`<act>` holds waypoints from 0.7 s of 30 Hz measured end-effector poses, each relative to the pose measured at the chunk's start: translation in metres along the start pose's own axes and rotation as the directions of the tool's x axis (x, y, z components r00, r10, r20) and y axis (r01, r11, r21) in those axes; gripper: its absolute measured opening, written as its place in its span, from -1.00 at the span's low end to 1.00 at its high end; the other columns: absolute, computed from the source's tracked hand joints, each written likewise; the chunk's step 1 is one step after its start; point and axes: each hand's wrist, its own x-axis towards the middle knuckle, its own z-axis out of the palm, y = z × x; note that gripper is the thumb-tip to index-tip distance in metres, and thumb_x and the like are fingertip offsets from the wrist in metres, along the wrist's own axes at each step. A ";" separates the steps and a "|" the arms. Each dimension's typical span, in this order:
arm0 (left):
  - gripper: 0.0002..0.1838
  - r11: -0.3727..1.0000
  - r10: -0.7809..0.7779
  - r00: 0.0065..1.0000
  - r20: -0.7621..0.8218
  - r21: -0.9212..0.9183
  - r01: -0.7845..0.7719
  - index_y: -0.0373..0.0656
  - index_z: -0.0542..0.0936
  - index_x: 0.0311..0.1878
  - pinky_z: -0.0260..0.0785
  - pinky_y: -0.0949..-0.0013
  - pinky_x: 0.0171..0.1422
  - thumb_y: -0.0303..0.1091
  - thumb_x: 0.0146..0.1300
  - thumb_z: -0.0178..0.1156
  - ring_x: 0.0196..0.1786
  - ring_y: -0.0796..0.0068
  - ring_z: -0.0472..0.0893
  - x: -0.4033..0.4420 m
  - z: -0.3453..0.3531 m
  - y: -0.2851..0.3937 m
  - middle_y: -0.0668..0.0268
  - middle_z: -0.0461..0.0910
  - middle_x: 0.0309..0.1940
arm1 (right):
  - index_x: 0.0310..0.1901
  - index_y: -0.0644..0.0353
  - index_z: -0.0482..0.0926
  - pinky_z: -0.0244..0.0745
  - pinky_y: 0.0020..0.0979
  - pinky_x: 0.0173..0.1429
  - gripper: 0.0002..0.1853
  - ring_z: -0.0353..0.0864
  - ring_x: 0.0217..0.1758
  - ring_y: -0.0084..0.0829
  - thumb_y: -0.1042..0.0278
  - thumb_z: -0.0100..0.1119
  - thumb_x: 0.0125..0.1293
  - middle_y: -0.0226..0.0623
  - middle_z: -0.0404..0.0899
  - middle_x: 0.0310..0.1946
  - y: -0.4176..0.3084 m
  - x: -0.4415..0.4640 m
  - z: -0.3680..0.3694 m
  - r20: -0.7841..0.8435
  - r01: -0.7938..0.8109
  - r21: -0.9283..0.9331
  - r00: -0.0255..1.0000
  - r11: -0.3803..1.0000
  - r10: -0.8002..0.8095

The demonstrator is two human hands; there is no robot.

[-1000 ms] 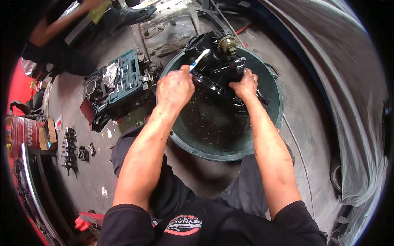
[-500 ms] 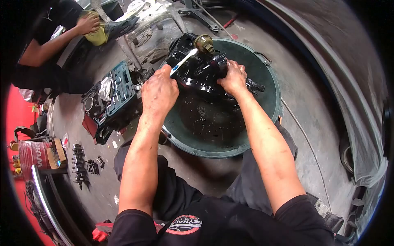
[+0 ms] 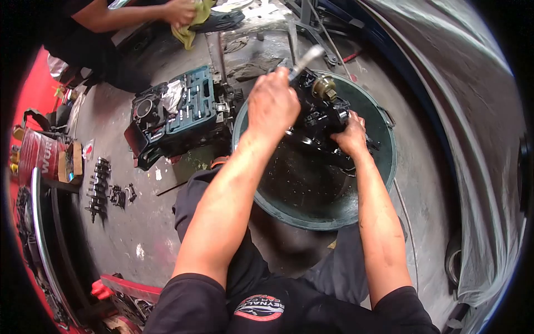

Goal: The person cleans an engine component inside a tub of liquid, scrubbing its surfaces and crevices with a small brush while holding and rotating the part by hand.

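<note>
Shirt (image 3: 260, 308) read "REYNAL", red container (image 3: 43, 146) at left "WUR", left hand (image 3: 273, 104) clenched brush (image 3: 309, 57), right hand (image 3: 352, 135) gripped black part (image 3: 318, 120)

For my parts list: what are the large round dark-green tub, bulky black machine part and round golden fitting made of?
Tub: probably plastic, satin; its rim looks smooth and moulded.
Black part: likely metal, wet or oily; it shows bright highlights.
Golden fitting: perhaps brass or plated metal; its yellowish sheen fits both.
</note>
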 end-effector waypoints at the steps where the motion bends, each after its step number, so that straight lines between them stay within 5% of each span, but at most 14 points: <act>1: -0.69 0.984 -0.132 0.989 0.071 -0.110 0.140 -0.25 0.56 0.09 0.50 0.03 0.05 -0.39 0.32 0.12 -0.09 -0.01 0.68 0.012 0.005 -0.015 -0.02 0.67 -0.18 | 0.38 0.22 0.39 0.23 -0.10 0.55 -0.06 0.28 0.46 0.01 0.30 0.59 -0.12 -0.18 0.40 0.37 0.000 -0.002 -0.001 0.000 0.006 0.008 1.000 1.000 -0.006; 2: -0.68 0.937 -0.249 0.956 0.154 -0.209 0.278 -0.26 0.56 0.11 0.50 0.11 0.04 -0.38 0.34 0.12 -0.09 0.07 0.69 0.021 0.011 -0.028 0.02 0.68 -0.18 | 0.38 0.24 0.39 0.24 -0.10 0.54 -0.07 0.29 0.45 0.02 0.31 0.59 -0.12 -0.16 0.40 0.37 -0.001 -0.003 -0.003 -0.002 0.010 0.017 1.000 1.000 -0.010; 6: -0.69 0.781 -0.242 0.862 0.445 -0.438 0.445 -0.27 0.59 0.09 0.34 0.42 0.09 -0.38 0.33 0.13 -0.05 0.46 0.54 0.016 0.043 -0.060 0.27 0.65 -0.15 | 0.34 0.30 0.40 0.27 -0.11 0.52 -0.10 0.30 0.43 0.04 0.35 0.54 -0.15 -0.13 0.44 0.32 0.000 -0.006 -0.003 -0.020 0.021 0.002 1.000 1.000 -0.021; 8: -0.67 0.669 -0.199 0.738 0.644 -0.461 0.583 -0.27 0.61 0.09 0.32 0.41 0.15 -0.33 0.32 0.13 -0.03 0.45 0.55 0.021 0.038 -0.057 0.27 0.65 -0.12 | 0.34 0.30 0.37 0.28 -0.11 0.52 -0.08 0.31 0.43 0.03 0.38 0.55 -0.17 -0.06 0.43 0.30 0.001 -0.007 -0.006 0.007 -0.029 0.026 1.000 0.999 0.029; 11: -0.64 0.717 -0.109 0.730 0.675 -0.455 0.528 -0.32 0.60 0.05 0.31 0.39 0.17 -0.26 0.34 0.10 -0.04 0.42 0.55 0.019 0.031 -0.050 0.25 0.65 -0.15 | 0.35 0.30 0.34 0.28 -0.11 0.52 -0.04 0.31 0.44 0.02 0.41 0.57 -0.19 -0.03 0.42 0.31 0.017 -0.006 0.000 0.018 -0.056 0.037 0.998 0.998 0.055; 14: -0.62 0.826 0.041 0.857 0.514 -0.500 0.260 -0.38 0.57 -0.08 0.32 0.34 0.14 -0.18 0.33 0.05 -0.08 0.34 0.53 0.012 0.038 -0.055 0.19 0.63 -0.20 | 0.36 0.28 0.33 0.30 -0.12 0.51 -0.02 0.33 0.43 0.03 0.40 0.59 -0.21 0.00 0.41 0.30 0.032 0.001 0.008 -0.006 -0.008 0.020 1.000 1.000 0.008; 19: -0.63 0.784 -0.079 0.832 0.550 -0.481 0.392 -0.39 0.53 -0.21 0.36 0.22 0.03 -0.18 0.30 0.05 -0.20 0.26 0.53 0.011 0.035 -0.054 0.06 0.62 -0.33 | 0.26 0.22 0.39 0.37 -0.08 0.44 -0.08 0.40 0.36 0.07 0.37 0.61 -0.26 0.04 0.45 0.21 0.028 0.001 0.009 -0.067 0.033 0.016 0.997 0.999 -0.032; 20: -0.67 0.833 0.026 0.905 0.426 -0.510 0.216 -0.37 0.54 -0.24 0.36 0.23 0.00 -0.20 0.30 0.08 -0.26 0.21 0.51 0.008 0.045 -0.063 0.07 0.60 -0.37 | 0.24 0.21 0.40 0.37 -0.07 0.44 -0.09 0.41 0.35 0.08 0.38 0.61 -0.26 0.04 0.45 0.21 0.025 0.001 0.007 -0.056 0.027 0.021 0.998 0.999 -0.026; 21: -0.67 0.788 -0.085 0.882 0.463 -0.511 0.344 -0.36 0.56 -0.24 0.37 0.20 0.00 -0.20 0.30 0.10 -0.26 0.16 0.54 0.008 0.040 -0.057 0.03 0.60 -0.37 | 0.21 0.20 0.41 0.38 -0.06 0.42 -0.12 0.41 0.35 0.08 0.38 0.61 -0.27 0.03 0.45 0.20 0.023 0.001 0.005 -0.061 0.032 0.021 0.998 0.999 -0.031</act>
